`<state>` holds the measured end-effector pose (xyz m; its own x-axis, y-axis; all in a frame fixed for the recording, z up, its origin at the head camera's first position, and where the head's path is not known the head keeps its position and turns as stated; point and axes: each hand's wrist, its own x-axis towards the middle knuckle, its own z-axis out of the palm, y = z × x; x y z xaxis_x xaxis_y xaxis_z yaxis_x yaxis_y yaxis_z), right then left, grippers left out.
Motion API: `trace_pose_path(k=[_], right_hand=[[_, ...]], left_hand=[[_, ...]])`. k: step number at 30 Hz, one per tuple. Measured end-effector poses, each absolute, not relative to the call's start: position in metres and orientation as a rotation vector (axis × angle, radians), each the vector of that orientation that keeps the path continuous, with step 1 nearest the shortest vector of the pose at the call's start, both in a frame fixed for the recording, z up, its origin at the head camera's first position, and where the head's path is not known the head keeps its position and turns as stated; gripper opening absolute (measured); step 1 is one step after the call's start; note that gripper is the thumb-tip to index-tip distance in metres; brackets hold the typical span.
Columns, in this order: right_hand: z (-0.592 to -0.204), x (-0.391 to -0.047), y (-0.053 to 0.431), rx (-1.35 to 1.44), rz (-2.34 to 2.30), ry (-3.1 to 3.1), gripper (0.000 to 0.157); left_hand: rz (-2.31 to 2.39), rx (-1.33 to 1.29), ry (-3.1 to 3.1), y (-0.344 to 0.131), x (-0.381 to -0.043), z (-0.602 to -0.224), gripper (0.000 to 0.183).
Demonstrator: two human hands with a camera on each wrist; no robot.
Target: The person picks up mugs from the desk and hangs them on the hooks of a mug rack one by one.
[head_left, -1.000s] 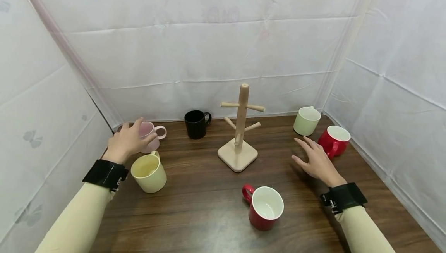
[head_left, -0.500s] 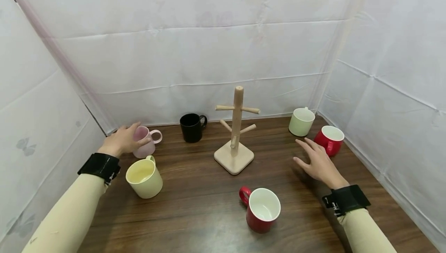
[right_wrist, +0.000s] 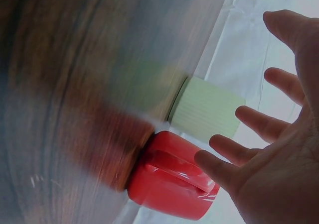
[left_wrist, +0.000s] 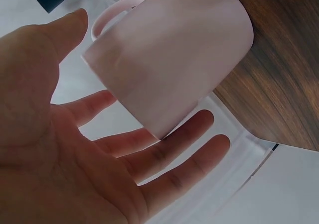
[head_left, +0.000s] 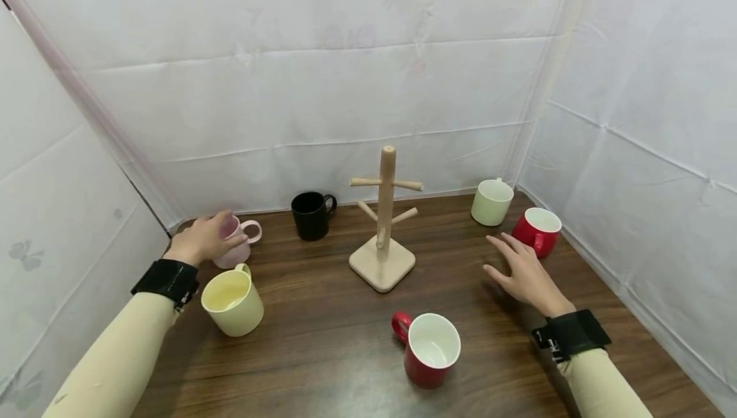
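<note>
My left hand (head_left: 198,240) is at a pink mug (head_left: 233,255) at the back left, fingers spread over its far side and thumb near the rim. In the left wrist view the pink mug (left_wrist: 174,50) lies between thumb and fingers, its handle toward the thumb side, and the fingers are not curled round it. My right hand (head_left: 528,278) hovers over the table's right side with fingers spread and nothing in it. Just beyond it stand a round red mug (right_wrist: 169,179) and a pale green mug (right_wrist: 204,107).
A wooden mug tree (head_left: 387,171) with bare pegs stands mid-table. Near the left wrist is a yellow mug (head_left: 242,311), and a black mug (head_left: 309,218) stands at the back. Another red mug (head_left: 423,370) stands in front. White sheets (head_left: 322,98) enclose the table's back and sides.
The head view has shifted slightly, so the mugs and mug tree sit further left in it. My left hand has come down closer around the pink mug. The right hand stays nearly still.
</note>
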<state>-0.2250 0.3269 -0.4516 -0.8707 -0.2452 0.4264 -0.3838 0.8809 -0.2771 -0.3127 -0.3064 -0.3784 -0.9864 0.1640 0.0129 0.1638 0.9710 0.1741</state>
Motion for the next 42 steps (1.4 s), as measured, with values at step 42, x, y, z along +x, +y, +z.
trace_pose_path(k=[42], right_hand=[[-0.464, -0.219, 0.338, 0.467, 0.491, -2.683, 0.060]], left_hand=[[0.427, 0.321, 3.267, -0.315, -0.329, -0.386, 0.066]])
